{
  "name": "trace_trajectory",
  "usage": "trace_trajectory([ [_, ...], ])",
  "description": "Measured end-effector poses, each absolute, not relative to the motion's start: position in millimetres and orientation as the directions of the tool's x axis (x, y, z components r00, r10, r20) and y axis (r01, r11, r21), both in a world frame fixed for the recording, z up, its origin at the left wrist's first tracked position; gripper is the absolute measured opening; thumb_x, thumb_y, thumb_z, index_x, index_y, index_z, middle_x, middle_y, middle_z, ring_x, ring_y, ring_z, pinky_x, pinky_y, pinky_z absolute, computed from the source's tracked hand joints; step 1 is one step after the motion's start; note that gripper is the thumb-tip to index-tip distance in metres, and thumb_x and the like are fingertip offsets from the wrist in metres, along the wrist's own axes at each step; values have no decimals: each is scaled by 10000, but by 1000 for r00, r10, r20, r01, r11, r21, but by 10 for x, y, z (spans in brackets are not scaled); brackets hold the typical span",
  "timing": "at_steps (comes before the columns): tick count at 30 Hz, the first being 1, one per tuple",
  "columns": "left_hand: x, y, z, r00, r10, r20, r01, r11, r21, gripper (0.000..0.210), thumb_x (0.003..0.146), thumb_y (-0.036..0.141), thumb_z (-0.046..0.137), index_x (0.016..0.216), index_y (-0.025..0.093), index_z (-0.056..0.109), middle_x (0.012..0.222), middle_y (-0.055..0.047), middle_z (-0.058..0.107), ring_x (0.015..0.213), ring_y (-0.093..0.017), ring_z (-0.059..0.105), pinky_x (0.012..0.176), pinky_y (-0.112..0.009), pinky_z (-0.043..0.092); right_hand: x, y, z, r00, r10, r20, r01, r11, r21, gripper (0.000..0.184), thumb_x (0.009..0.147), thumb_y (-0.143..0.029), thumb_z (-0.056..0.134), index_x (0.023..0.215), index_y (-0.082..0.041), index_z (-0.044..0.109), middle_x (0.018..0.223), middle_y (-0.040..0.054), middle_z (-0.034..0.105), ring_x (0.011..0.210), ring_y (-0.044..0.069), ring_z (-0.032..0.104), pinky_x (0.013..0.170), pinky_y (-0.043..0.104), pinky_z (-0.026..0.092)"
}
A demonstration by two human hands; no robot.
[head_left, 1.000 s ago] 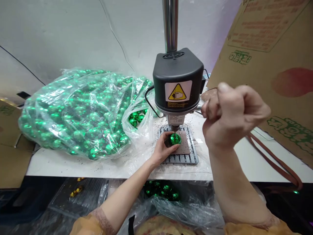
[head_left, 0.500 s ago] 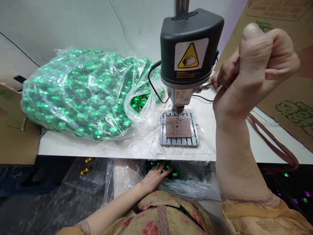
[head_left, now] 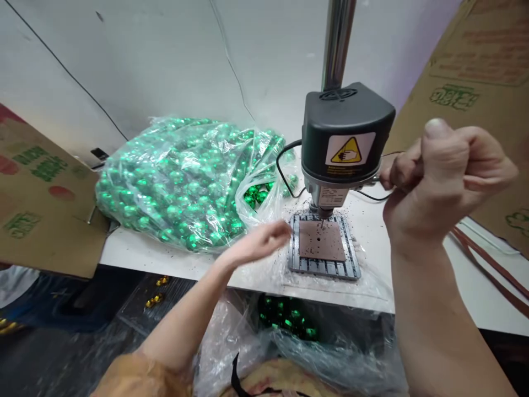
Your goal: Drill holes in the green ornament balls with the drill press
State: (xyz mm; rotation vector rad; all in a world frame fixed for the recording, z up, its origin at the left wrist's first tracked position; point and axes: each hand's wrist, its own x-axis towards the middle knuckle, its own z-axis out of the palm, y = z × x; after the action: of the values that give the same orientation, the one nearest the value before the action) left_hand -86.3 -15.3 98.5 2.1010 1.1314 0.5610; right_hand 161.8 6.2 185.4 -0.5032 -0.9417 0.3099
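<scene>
My right hand [head_left: 448,179] is closed around the feed lever at the right side of a black benchtop drill press [head_left: 351,135]. Below the drill head, a brown square board [head_left: 320,251] with small holes lies on the slotted metal base [head_left: 324,267], strewn with dark shavings. My left hand [head_left: 266,240] is over the table at the base's left edge, its fingers curled together; whatever they may hold is hidden. Just behind it is the open mouth of a clear plastic bag [head_left: 182,187] full of shiny green faceted balls. More green balls [head_left: 285,317] lie in plastic below the table edge.
Cardboard flaps stand at the left [head_left: 45,193] and right [head_left: 475,99]. A brown strap [head_left: 491,270] lies on the white table [head_left: 152,264] at right. A black power cord [head_left: 285,171] loops beside the drill. Gold balls [head_left: 155,300] lie low at left.
My left hand has risen from the green balls below the table edge to beside the drill base. My right hand stays on the lever. The camera view has shifted.
</scene>
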Motion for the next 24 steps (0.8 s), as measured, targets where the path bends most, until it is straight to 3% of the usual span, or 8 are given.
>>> trace_trajectory([
  [2,-913,403,1032,271,948,165,771,-316,553,296,946,141,546,1178,211,714,1111,-106,748,1060,-272,694,969,-418,543,1608,51,1854,562,459,688,-29,842,-538,425,879,-232,630,540,-212,374,436,-82,349,391,40,370,430,275,317],
  [5,-938,1004,841,71,991,110,922,-107,373,414,810,7,611,1175,168,720,1229,-176,689,1196,-359,636,1084,-508,462,1603,46,1853,563,455,690,-23,843,-538,434,866,-228,636,528,-205,366,431,-80,344,381,42,379,408,276,298],
  [12,-924,1172,700,54,994,91,939,-81,334,259,873,77,616,1073,156,760,1208,-185,618,1183,-392,584,1074,-553,410,1635,45,1822,564,445,696,34,829,-558,431,861,-235,650,515,-202,396,438,-75,369,392,53,369,438,319,336],
  [14,-938,1037,772,83,989,125,894,-129,429,249,927,177,616,1131,194,758,1163,-148,603,1085,-332,603,1020,-495,448,1632,39,1816,567,437,698,54,826,-561,421,874,-235,636,520,-195,411,447,-78,367,398,45,366,445,307,340],
  [16,-920,832,828,130,982,134,693,-186,696,268,968,340,630,1190,234,736,1078,-98,607,932,-242,613,910,-403,498,1622,33,1815,562,442,699,58,822,-566,418,885,-232,623,526,-191,414,454,-79,361,404,40,368,446,296,336],
  [19,-789,449,837,241,971,3,31,-11,999,460,931,562,676,1283,267,655,988,-54,647,756,-164,625,702,-296,512,1604,30,1820,560,438,703,47,831,-554,426,893,-227,614,525,-190,403,451,-80,344,407,36,371,452,285,330],
  [21,-660,224,794,321,941,-107,-317,213,924,509,903,592,707,1290,274,615,1007,-56,687,740,-163,663,659,-279,522,1598,31,1823,563,431,705,38,839,-544,428,894,-218,611,530,-192,387,450,-83,336,405,33,370,451,276,319],
  [24,-498,34,684,359,904,-234,-535,404,742,408,951,541,674,1206,226,629,1040,-90,728,773,-170,695,654,-264,539,1599,36,1823,562,441,700,23,837,-546,433,894,-225,613,546,-201,356,456,-84,339,402,37,372,442,280,310],
])
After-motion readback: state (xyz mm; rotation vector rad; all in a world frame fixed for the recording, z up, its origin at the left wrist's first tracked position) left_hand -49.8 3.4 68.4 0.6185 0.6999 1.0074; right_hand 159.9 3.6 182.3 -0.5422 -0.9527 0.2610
